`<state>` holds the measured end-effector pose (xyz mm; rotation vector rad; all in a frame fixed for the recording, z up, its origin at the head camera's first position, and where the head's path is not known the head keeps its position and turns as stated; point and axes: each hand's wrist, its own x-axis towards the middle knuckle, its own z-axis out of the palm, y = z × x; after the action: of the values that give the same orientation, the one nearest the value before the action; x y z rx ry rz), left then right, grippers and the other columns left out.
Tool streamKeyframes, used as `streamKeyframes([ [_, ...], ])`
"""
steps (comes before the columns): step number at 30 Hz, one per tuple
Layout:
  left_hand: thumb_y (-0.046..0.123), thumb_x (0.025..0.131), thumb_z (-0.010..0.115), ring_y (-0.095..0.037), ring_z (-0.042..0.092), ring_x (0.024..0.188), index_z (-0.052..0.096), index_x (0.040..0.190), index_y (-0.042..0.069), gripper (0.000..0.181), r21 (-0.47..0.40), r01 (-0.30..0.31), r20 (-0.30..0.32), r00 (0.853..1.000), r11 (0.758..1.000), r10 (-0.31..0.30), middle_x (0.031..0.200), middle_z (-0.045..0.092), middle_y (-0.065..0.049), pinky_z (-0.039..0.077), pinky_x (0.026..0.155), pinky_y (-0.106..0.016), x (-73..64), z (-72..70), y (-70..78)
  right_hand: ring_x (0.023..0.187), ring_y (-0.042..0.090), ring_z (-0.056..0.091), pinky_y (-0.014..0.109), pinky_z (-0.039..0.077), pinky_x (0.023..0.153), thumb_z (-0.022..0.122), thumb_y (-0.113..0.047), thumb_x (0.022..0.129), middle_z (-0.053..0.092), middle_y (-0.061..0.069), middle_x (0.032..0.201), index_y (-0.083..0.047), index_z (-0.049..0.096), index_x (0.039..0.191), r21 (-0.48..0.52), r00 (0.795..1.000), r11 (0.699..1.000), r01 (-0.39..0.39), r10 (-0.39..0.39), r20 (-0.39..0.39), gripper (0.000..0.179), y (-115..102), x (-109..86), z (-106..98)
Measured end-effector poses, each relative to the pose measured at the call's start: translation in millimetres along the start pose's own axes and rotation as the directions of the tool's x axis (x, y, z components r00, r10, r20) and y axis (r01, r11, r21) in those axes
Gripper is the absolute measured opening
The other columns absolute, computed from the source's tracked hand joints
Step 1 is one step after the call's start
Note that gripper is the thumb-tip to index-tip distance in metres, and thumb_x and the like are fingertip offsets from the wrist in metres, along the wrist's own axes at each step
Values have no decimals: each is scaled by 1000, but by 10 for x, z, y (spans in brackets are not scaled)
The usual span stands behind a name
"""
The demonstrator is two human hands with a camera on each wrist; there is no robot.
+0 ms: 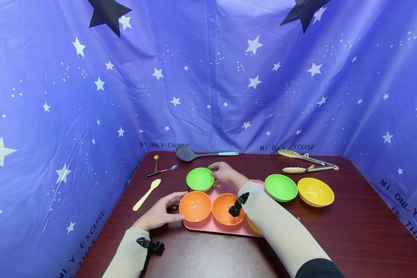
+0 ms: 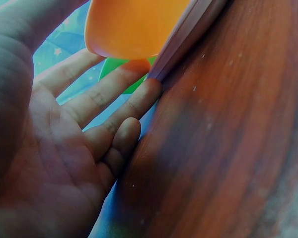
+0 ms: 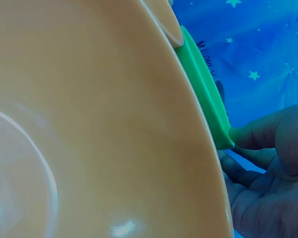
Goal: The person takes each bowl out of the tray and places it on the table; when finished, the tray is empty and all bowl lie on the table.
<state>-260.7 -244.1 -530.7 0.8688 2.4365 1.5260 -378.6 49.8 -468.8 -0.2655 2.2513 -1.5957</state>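
Observation:
My right hand (image 1: 226, 173) pinches the right rim of a small green bowl (image 1: 199, 179) at the back left corner of a pink tray (image 1: 219, 229). An orange bowl (image 1: 195, 207) stands at the tray's left end. Beside it my left hand (image 1: 162, 212) spreads thumb and fingers along its left side; in the left wrist view the fairly straight fingers (image 2: 97, 99) reach the bowl and tray edge. A second orange bowl (image 1: 222, 209) sits to the right, partly behind the right wrist strap. Most of a yellow bowl (image 1: 253, 227) is hidden by my right forearm.
Right of the tray are another green bowl (image 1: 281, 187) and yellow bowl (image 1: 315, 192), with tongs (image 1: 307, 168) behind. A skimmer (image 1: 185, 153) lies at the back. On the left lie a pale yellow spoon (image 1: 147, 194), a dark-handled spoon (image 1: 163, 170) and a small gold-headed utensil (image 1: 156, 158).

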Motion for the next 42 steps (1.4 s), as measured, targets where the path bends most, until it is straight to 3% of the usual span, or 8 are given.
streamKeyframes([
  [11, 17, 89, 86, -24, 65, 114, 54, 151, 24, 70, 2, -12, -5, 1000, 1000, 12, 127, 69, 3, 52, 95, -40, -4, 2, -5, 71, 24, 65, 43, 63, 68, 51, 14, 97, 61, 21, 110, 10, 57, 139, -5, 1000, 1000, 16, -16, 3, 43, 21, 9, 38],
  [21, 16, 88, 86, -25, 65, 115, 54, 151, 23, 71, -3, -16, -8, 1000, 1000, 16, 128, 69, 2, 52, 95, -41, -10, 8, 18, 78, 28, 69, 43, 63, 67, 51, 17, 94, 62, 25, 116, 9, 58, 140, 39, 999, 999, 31, -30, -21, 47, -4, -17, -30],
  [31, 21, 90, 85, -22, 65, 114, 52, 153, 22, 71, 10, -19, 1, 1000, 1000, 19, 128, 69, 1, 52, 95, -38, -8, 2, 6, 91, 31, 68, 57, 59, 83, 50, 12, 98, 60, 26, 123, 7, 56, 143, 90, 995, 991, 96, -95, -13, 45, -252, -215, -187],
  [38, 21, 90, 84, -22, 65, 114, 51, 154, 19, 72, 10, -48, 4, 999, 999, 48, 130, 69, 0, 53, 94, -38, -3, 5, 5, 94, 33, 68, 46, 63, 74, 51, 10, 101, 58, 27, 123, 7, 54, 144, 123, 990, 982, 142, -140, -22, 44, -403, -370, -322],
  [42, 21, 90, 85, -22, 65, 114, 51, 154, 19, 72, 6, -50, 4, 999, 999, 50, 129, 69, 0, 53, 94, -38, -5, 3, -2, 95, 34, 68, 47, 63, 75, 51, 11, 99, 58, 29, 122, 8, 53, 144, 150, 983, 972, 181, -179, -27, 45, -479, -471, -392],
])
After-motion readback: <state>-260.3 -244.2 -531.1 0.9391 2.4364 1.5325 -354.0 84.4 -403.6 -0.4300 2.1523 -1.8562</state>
